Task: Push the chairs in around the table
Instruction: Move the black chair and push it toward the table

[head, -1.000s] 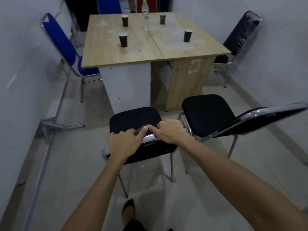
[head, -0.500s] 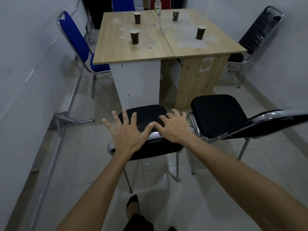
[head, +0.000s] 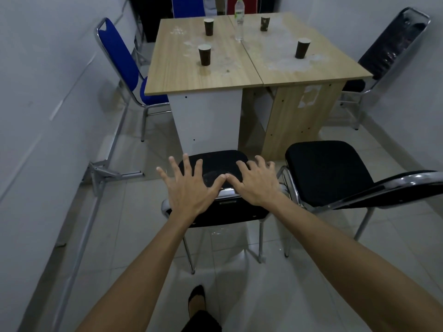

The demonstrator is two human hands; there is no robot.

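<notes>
A black chair (head: 215,161) with a chrome frame stands right in front of me, its seat close to the near end of the wooden table (head: 182,73). My left hand (head: 189,188) and my right hand (head: 257,184) hover over the top of its backrest, fingers spread, thumbs nearly touching, holding nothing. A second black chair (head: 326,171) stands to the right, its backrest reaching toward the frame's right edge. A blue chair (head: 119,58) sits at the table's left side and another black chair (head: 393,44) at its right side.
Several dark paper cups (head: 204,55) and a clear bottle (head: 239,20) stand on the table. White walls close in on both sides. A metal rail with a bracket (head: 100,173) runs along the left wall's base. My foot (head: 196,298) is on the tiled floor below.
Both hands gripped the chair's backrest a second ago; they have let go and spread open above it. The view has moved closer to the table.
</notes>
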